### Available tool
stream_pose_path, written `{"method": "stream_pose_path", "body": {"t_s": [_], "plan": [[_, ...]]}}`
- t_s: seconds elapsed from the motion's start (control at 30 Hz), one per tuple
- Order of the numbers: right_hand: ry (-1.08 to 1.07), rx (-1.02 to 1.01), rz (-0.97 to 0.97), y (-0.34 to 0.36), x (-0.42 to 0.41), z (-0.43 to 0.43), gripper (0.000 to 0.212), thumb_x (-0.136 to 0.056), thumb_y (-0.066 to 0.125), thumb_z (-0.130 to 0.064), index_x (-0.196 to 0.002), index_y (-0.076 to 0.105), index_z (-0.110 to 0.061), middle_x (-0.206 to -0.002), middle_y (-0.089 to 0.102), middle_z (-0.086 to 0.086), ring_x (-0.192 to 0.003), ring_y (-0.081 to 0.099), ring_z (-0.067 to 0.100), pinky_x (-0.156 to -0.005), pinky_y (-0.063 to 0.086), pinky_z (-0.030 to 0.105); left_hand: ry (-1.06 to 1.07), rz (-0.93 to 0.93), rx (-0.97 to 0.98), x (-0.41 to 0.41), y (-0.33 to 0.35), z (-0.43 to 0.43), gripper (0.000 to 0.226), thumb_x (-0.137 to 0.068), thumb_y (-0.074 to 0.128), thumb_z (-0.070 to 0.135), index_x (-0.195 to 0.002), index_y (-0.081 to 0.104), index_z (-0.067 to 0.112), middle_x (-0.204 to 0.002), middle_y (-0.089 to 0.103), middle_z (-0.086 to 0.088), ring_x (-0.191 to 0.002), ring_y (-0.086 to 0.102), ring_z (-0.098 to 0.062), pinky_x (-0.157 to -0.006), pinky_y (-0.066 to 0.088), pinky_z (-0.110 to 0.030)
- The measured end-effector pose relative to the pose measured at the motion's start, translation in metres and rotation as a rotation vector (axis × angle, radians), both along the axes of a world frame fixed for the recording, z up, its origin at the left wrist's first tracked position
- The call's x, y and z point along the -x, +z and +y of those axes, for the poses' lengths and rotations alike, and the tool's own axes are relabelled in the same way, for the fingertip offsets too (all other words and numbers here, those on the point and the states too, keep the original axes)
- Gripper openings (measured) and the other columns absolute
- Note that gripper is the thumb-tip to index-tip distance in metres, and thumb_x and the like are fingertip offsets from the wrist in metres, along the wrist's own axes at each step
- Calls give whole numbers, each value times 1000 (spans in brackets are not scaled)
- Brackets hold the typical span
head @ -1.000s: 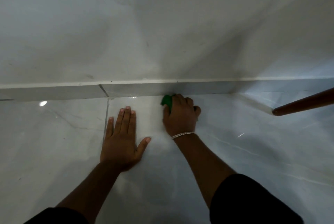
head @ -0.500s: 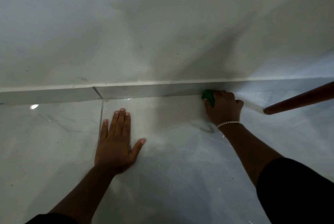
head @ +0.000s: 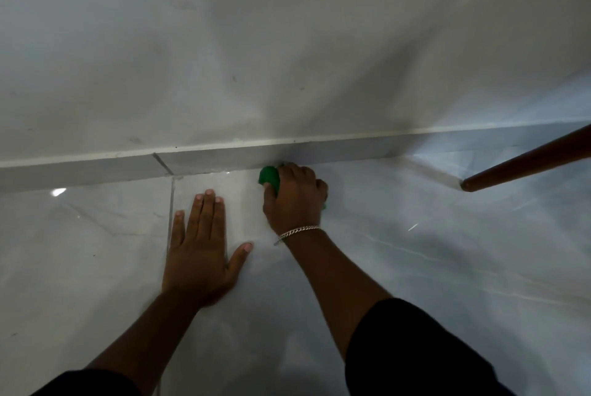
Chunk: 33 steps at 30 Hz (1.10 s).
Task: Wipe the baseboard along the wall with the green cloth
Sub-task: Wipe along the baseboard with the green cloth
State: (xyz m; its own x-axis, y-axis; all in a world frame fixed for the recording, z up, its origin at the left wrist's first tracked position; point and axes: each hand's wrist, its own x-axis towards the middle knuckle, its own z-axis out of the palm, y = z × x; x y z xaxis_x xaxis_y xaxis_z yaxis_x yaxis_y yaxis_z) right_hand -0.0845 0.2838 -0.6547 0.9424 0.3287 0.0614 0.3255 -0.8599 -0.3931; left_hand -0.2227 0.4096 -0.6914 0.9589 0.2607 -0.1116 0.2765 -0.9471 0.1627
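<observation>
A grey tiled baseboard (head: 96,168) runs along the foot of the white wall (head: 287,44), with a joint left of centre. My right hand (head: 295,199) is closed around the bunched green cloth (head: 269,176) and presses it against the bottom edge of the baseboard near the middle. Most of the cloth is hidden under my fingers. A silver chain bracelet sits on that wrist. My left hand (head: 201,251) lies flat on the glossy floor, fingers spread, a little left of the cloth and holding nothing.
The pale marble-look floor tiles (head: 447,251) are shiny, with a grout line (head: 170,213) by my left fingers. A brown wooden furniture leg (head: 524,162) slants down from the right edge to the floor near the baseboard.
My right hand has swept the cloth back left along the baseboard, from near the wooden leg to the middle. The left hand stays planted on the floor.
</observation>
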Motion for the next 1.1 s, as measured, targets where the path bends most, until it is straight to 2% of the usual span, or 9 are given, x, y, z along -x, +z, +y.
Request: {"method": "stream_pose_path", "body": {"t_s": [0.1, 0.17, 0.33, 0.47, 0.6, 0.73, 0.9, 1.0, 1.1], "plan": [[133, 81, -42, 1, -13, -23, 42, -86, 54, -40, -124, 58, -20, -129, 63, 2, -116, 52, 28, -92, 35, 43, 0, -7, -2, 1, 0, 0, 98, -87, 9, 75, -158, 5, 8, -168, 3, -12, -156, 0, -26, -126, 9, -54], [128, 96, -52, 4, -25, -44, 42, -86, 55, -46, -123, 59, -26, -121, 68, 2, -114, 55, 28, -93, 36, 46, -3, -25, -3, 2, 0, 1, 96, -88, 12, 74, -158, 5, 8, -169, 4, -12, -157, 1, -26, -126, 9, -54], [-115, 88, -57, 2, -54, -98, 40, -86, 57, -48, -120, 60, -25, -103, 72, 11, -107, 59, 32, -91, 42, 46, -10, -49, -3, 3, -2, 2, 93, -90, 17, 71, -158, 5, 9, -169, 3, -11, -157, 0, -25, -126, 7, -52], [-300, -39, -78, 2, -75, -140, 40, -87, 64, -38, -114, 53, -12, -91, 70, 24, -86, 65, 43, -78, 56, 52, -1, -48, 11, 3, -2, 1, 94, -89, 17, 72, -158, 4, 9, -169, 2, -11, -157, 0, -24, -126, 7, -53], [-373, -31, -128, -1, -72, -121, 33, -86, 66, -32, -106, 59, -7, -86, 71, 26, -77, 65, 44, -71, 56, 50, 3, -35, 5, 2, -2, 1, 94, -89, 16, 72, -158, 2, 9, -169, 1, -11, -157, -2, -25, -126, 6, -53], [-213, -33, -111, 0, -39, -57, 29, -84, 66, -31, -98, 69, -6, -85, 71, 26, -75, 64, 45, -68, 54, 47, -4, -38, -7, 0, -2, 2, 94, -90, 20, 72, -158, 6, 8, -169, 5, -13, -157, 1, -27, -125, 8, -54], [-21, -79, -30, 4, 11, 43, 28, -79, 67, -33, -95, 71, -10, -92, 74, 17, -79, 66, 37, -72, 53, 39, -19, -4, -37, -3, -2, 2, 94, -89, 20, 72, -157, 11, 7, -168, 8, -15, -156, 5, -29, -124, 10, -57], [52, -134, -59, 6, 10, 41, 29, -74, 76, -30, -93, 73, -8, -88, 76, 17, -76, 67, 36, -70, 55, 39, -17, 13, -41, -3, -1, 2, 95, -89, 20, 73, -157, 11, 7, -168, 9, -14, -156, 5, -29, -125, 10, -56], [158, -87, -73, 6, -9, 13, 32, -76, 75, -35, -97, 74, -11, -96, 75, 16, -81, 65, 38, -71, 55, 43, -5, 4, -20, -3, 0, 2, 96, -88, 21, 74, -157, 10, 8, -168, 10, -13, -156, 5, -28, -125, 10, -56]]}}
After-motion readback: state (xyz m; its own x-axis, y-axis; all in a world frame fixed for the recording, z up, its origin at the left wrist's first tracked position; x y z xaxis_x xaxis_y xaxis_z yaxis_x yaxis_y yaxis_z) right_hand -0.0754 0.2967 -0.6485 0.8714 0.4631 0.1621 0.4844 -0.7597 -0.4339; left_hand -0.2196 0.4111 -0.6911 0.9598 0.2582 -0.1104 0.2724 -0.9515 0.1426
